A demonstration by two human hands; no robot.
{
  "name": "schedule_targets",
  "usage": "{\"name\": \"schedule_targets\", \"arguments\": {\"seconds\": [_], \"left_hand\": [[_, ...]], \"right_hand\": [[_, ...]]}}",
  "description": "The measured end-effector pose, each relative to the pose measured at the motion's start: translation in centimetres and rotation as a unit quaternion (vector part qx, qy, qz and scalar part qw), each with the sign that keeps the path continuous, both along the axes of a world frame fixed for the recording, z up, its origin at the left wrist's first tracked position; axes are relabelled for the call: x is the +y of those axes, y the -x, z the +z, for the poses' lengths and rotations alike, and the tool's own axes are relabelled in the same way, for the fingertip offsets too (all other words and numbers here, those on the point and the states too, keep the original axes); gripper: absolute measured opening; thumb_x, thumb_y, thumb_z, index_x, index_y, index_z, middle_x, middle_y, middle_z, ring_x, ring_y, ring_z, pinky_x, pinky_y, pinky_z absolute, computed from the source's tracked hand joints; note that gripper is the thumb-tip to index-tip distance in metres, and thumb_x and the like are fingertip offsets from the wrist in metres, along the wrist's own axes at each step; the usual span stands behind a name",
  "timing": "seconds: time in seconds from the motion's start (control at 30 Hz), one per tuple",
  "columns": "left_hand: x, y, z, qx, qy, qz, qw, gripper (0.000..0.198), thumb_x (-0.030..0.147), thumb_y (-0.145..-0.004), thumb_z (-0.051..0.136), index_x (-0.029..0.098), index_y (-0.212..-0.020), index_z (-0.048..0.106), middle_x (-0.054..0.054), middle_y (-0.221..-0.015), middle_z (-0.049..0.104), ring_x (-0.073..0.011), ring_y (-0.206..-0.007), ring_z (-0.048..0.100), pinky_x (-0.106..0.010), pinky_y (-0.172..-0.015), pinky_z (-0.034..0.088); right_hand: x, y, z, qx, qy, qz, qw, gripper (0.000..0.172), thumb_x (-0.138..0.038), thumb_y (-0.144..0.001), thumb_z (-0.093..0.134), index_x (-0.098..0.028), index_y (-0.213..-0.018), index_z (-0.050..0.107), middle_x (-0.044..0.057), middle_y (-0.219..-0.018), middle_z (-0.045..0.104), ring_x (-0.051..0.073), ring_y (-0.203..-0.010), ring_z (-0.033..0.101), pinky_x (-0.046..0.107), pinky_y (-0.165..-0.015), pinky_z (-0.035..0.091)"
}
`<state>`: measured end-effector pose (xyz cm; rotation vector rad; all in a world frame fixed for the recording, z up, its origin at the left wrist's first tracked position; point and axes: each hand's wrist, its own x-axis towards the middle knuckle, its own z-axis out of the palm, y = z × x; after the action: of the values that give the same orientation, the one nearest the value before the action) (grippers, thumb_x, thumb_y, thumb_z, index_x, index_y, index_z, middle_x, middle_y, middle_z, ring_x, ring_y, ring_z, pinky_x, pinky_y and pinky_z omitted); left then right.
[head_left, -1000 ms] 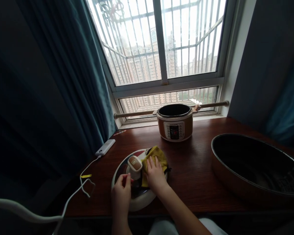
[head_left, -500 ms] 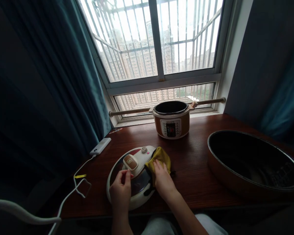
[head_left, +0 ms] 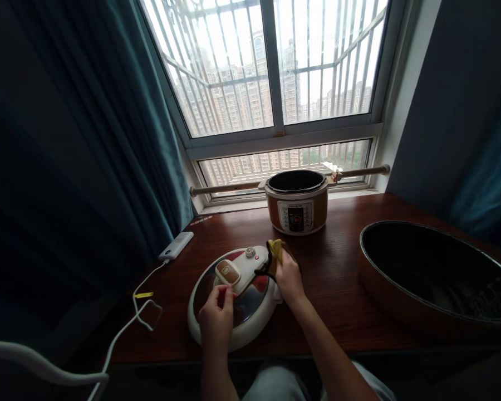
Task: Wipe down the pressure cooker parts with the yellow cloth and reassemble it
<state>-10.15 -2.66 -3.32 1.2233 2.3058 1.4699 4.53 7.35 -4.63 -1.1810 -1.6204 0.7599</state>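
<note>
A round cooker lid with a pale rim and dark glass lies on the table. Across its top runs a cream handle bar with a brown-faced knob, a small round valve and a pink dot. My left hand is closed, thumb and fingers pinching the near edge of the knob. In my right hand a yellow cloth with dark edging is gripped, bunched at the right end of the handle bar. Behind the lid stands the brown and cream electric cooker, uncovered, its panel facing me.
At right sits a large brown pot with a dark inside. A white power strip lies at the left, its white cable carrying a yellow tag. Beyond the wooden table are a window and a blue curtain.
My right hand has lifted off the lid's right side and now bunches the cloth near the handle's end, uncovering more glass. My left hand stays at the knob. The view has shifted slightly.
</note>
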Motion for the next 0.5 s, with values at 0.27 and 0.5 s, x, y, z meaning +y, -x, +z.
{"name": "schedule_targets", "arguments": {"seconds": [0.27,0.5], "left_hand": [[0.1,-1.7,0.6,-0.099,-0.124,0.000,0.987,0.055,0.046,-0.065,0.065,0.016,-0.110,0.053,-0.011,-0.106,0.063,-0.0257,-0.093,0.062,-0.035,-0.078,0.051],[-1.1,0.0,3.6,0.254,-0.173,0.212,0.928,0.033,0.023,-0.078,0.050,0.016,-0.110,0.057,-0.013,-0.120,0.054,-0.0289,-0.116,0.047,-0.044,-0.102,0.034]], "right_hand": [[-2.9,2.4,1.5,0.305,0.149,0.404,0.850,0.064,-0.064,-0.085,0.025,-0.019,-0.114,0.061,0.010,-0.117,0.060,0.020,-0.113,0.052,0.036,-0.098,0.037],[-2.2,-0.9,1.2,0.381,0.201,0.193,0.882,0.075,-0.075,-0.072,0.038,-0.010,-0.096,0.067,0.018,-0.102,0.066,0.024,-0.095,0.062,0.039,-0.091,0.043]]}}
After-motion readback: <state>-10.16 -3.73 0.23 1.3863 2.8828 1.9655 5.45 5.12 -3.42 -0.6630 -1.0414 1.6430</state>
